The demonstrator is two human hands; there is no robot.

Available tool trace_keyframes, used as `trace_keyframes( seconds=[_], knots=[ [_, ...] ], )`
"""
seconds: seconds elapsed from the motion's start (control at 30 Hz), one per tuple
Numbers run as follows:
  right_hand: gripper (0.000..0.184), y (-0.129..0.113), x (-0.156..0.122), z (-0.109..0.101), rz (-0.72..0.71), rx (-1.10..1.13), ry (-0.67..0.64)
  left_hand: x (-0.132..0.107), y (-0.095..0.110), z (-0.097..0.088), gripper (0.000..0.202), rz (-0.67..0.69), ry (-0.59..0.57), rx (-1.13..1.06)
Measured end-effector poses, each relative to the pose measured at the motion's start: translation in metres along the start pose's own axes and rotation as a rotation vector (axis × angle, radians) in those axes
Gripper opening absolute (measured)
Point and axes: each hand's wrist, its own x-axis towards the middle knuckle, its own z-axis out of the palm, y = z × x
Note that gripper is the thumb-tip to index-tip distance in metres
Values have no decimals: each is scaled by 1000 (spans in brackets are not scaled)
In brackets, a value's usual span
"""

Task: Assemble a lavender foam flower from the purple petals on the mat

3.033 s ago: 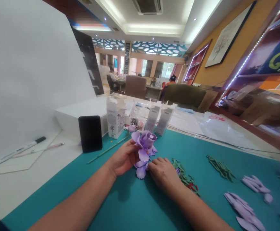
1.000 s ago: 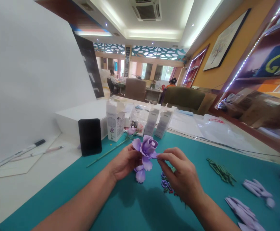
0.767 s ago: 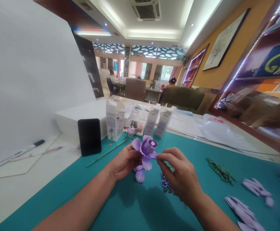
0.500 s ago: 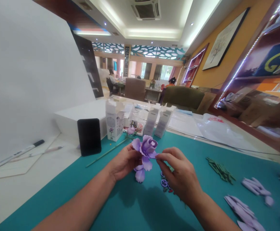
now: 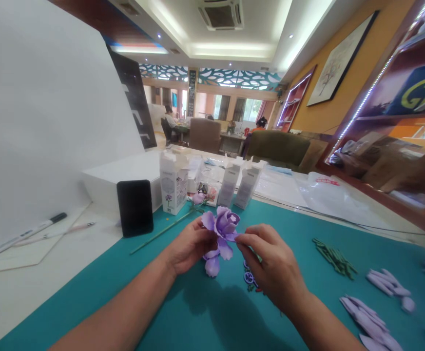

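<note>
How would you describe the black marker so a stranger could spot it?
Look left of the teal mat, on the white surface under the big white board. The black marker lies there, white-barrelled with a black cap, thicker than the slim pinkish pen beside it.

bare teal mat [image 5: 205,312] near, cartons [image 5: 230,185] blocking behind

Work surface: long table [image 5: 44,273], white at its left part, covered from centre to right by a teal mat [image 5: 198,312]; on the white part at 9 o'clock, a black-capped marker [image 5: 22,236] and a thin pink pen [image 5: 66,230] just beside it; a black phone [image 5: 135,207] stands upright against a white box [image 5: 125,175] at 11 o'clock; three small cartons [image 5: 230,185] at 12 o'clock; a green stem [image 5: 161,231] lies on the mat; green pieces [image 5: 335,258] at 3 o'clock; purple petals [image 5: 373,319] at 4 o'clock.
</note>
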Motion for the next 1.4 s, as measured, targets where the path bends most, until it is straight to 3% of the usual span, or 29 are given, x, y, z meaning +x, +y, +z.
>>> trace_keyframes(
  seconds=[1.4],
  knots=[
    [20, 0, -1, 3, -48, 13, 29, -5, 0, 12, 22, -13, -22, -16]
  ],
)
